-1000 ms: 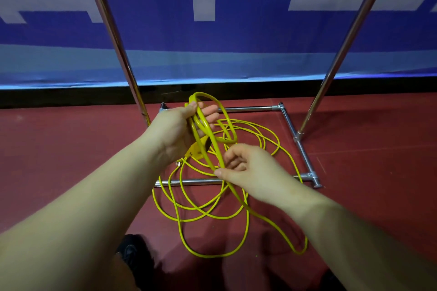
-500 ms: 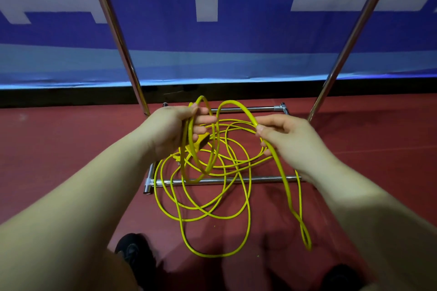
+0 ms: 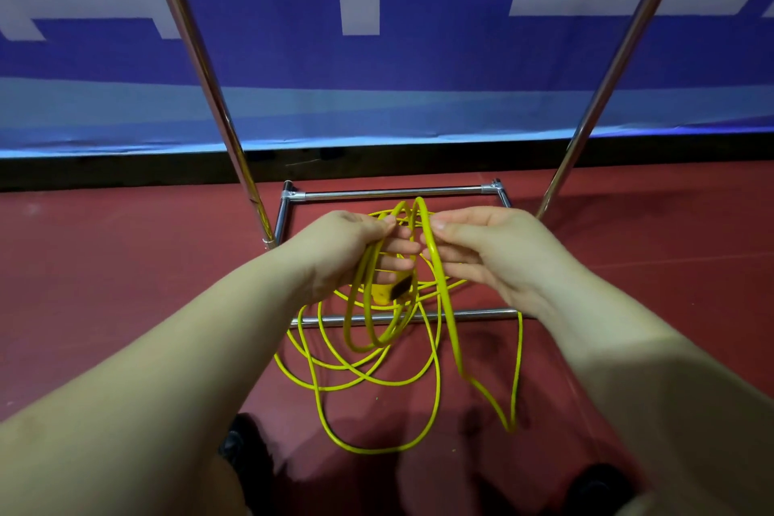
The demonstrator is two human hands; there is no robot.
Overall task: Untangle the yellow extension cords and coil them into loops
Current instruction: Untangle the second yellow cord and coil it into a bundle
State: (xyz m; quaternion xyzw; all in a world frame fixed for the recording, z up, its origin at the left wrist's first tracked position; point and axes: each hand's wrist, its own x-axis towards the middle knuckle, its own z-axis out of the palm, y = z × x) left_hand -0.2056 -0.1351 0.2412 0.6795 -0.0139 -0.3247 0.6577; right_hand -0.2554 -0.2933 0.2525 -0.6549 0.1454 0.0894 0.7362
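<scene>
Presently, a few finished loops of the yellow cord [image 3: 363,318] are gripped by the left hand [image 3: 347,251], while the next turn is pinched by the right hand [image 3: 490,251]. Slack on the floor [image 3: 125,285] crosses itself and could be snagged.

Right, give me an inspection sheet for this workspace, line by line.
Surface: red floor, loose cord lying on it.
Job's things: yellow extension cord, partly coiled; loops hang from the left hand, rest tangled below.
Clutter: nothing seen.
Grippers: left hand grips the loops; right hand pinches the next strand.
Cables: strands cross the metal frame.
Surroundings: two slanted metal poles, blue banner, dark shoes at the bottom.
</scene>
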